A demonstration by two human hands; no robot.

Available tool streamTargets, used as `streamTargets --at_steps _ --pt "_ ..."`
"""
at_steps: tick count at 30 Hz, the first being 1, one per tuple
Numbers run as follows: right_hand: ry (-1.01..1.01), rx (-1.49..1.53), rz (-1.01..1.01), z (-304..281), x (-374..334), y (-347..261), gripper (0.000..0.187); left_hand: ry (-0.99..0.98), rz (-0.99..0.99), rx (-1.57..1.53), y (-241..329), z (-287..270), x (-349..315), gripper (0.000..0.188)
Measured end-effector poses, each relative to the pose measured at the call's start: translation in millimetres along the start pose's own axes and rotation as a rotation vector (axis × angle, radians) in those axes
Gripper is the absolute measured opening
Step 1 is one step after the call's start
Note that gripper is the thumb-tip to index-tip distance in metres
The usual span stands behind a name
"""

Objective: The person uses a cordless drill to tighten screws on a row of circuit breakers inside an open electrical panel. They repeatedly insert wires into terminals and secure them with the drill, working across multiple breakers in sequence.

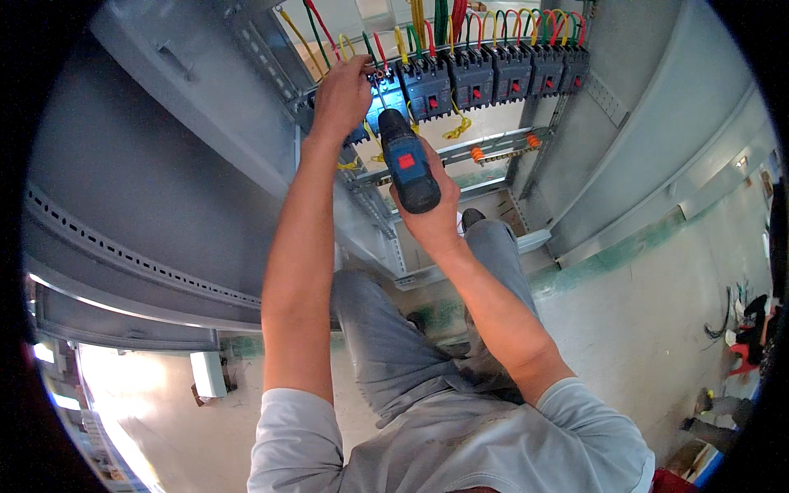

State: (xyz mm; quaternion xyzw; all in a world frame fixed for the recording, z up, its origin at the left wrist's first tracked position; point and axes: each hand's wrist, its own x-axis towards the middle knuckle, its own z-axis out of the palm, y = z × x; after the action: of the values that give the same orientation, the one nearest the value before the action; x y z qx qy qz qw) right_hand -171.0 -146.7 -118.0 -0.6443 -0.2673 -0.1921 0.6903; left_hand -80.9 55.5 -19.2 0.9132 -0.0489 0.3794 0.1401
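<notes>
My right hand (436, 201) is wrapped round the grip of a dark blue and black cordless drill (403, 156) with a red patch on it. The drill's bit points away from me at the top terminals of a circuit breaker (386, 100), whose front is lit bright blue-white. At that breaker's upper left edge my left hand (343, 97) has its fingers pinched together by the terminals and wires. What lies between those fingertips is too small to make out. More black circuit breakers (472, 80) with red switches stand in a row to the right.
Red, yellow and green wires (489, 25) loop above the breakers, and thin yellow wires (457, 125) dangle below. Orange insulators (477, 154) sit on a lower rail. Grey cabinet walls (649, 123) close in on both sides. Tools and clutter (744, 345) lie on the floor far right.
</notes>
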Motion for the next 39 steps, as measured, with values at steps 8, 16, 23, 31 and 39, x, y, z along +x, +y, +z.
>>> streamTargets --at_steps 8,16,23,31,39 --pt "0.040 0.020 -0.013 8.1 -0.7 7.7 0.076 0.079 -0.011 -0.096 12.3 2.1 -20.0 0.045" --pt "0.005 0.013 0.006 3.7 -3.6 8.6 0.078 0.053 -0.008 -0.094 12.1 3.8 -27.6 0.049" --pt "-0.023 0.054 0.010 -8.3 -7.0 16.2 0.078 0.066 -0.011 -0.105 17.1 6.6 -30.4 0.050" --pt "-0.030 0.045 -0.050 -17.1 -9.7 19.3 0.075 0.101 -0.213 -0.346 30.5 3.6 -19.6 0.050" --pt "0.046 0.101 -0.121 -23.1 -10.9 21.8 0.074 0.152 -0.356 -0.688 31.9 -4.0 -17.0 0.041"
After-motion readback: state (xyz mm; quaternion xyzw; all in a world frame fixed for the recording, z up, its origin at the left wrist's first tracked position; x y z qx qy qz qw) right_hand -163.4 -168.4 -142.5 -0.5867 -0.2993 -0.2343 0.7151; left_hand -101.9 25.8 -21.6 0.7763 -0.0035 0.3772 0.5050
